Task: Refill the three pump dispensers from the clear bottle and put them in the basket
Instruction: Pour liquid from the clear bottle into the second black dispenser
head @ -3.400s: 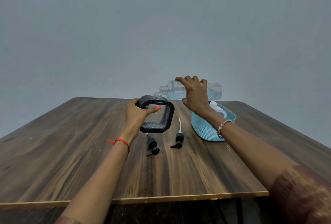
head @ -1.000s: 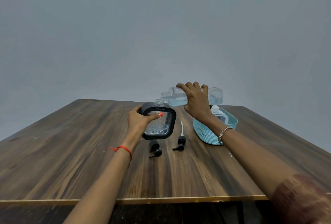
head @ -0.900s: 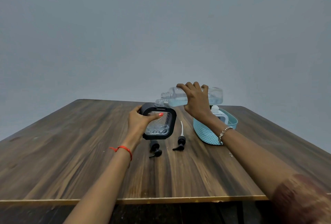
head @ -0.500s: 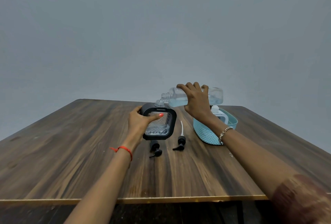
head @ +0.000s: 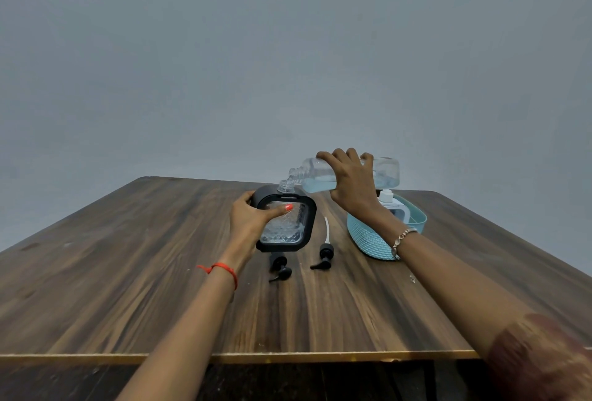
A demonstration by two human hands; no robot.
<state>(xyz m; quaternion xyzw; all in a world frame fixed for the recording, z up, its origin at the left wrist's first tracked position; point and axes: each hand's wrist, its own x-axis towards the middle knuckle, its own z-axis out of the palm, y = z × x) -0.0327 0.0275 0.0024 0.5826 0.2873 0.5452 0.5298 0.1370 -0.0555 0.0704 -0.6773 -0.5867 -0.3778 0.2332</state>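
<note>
The left hand held the black dispenser by its side, with the thumb lying across its bumpy clear front. The right hand was wrapped over the clear bottle. The hands were apart, each busy with its own thing. The bottle lay tipped on its side in the air. Its mouth was right at the dispenser's open neck, and some pale blue liquid sat low inside it. Two black pump tops lay on the wooden table just in front of the dispenser. One had a white tube. The blue basket stood on the right, behind the right wrist. A white dispenser sat in it.
</note>
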